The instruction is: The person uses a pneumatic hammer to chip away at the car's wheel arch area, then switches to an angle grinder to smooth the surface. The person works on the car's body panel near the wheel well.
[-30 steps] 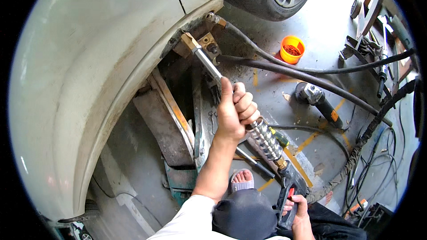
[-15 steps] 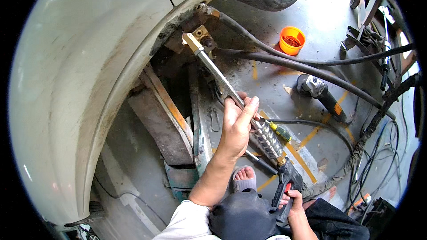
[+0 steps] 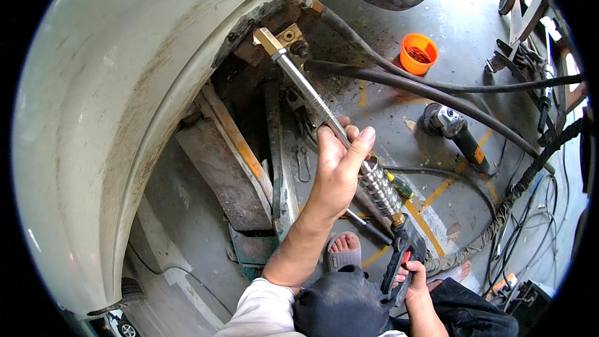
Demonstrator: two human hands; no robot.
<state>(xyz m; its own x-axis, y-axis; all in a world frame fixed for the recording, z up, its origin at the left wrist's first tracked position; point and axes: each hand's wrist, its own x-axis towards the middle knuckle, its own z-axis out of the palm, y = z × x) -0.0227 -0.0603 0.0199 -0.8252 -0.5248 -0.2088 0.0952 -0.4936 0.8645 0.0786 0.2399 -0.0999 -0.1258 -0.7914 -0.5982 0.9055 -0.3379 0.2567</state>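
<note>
A long metal rod tool (image 3: 312, 103), which looks like a spot-welding dent puller, runs diagonally between my hands. My left hand (image 3: 342, 165) is closed around its rod, above the ridged metal sleeve (image 3: 380, 188). At the rear, my right hand (image 3: 413, 281) wraps the black pistol handle (image 3: 407, 246) with a red trigger; whether the trigger is pressed cannot be told. The tool's brass-coloured tip (image 3: 268, 41) is at the lower edge of the pale car body panel (image 3: 112, 87), next to a brass block clamp (image 3: 289, 35). Contact with the panel is unclear.
Thick cables (image 3: 424, 90) stretch right from the clamps near the sill. An orange cup (image 3: 418, 53) of small reddish pieces, an angle grinder (image 3: 457, 134) and a yellow-green screwdriver (image 3: 400, 185) lie on the floor. A jack-like frame (image 3: 249, 246) stands under the car.
The whole scene has shifted slightly right and up at the top of the view. The brass tip has moved slightly up and left relative to the clamp. Both hands keep their grips.
</note>
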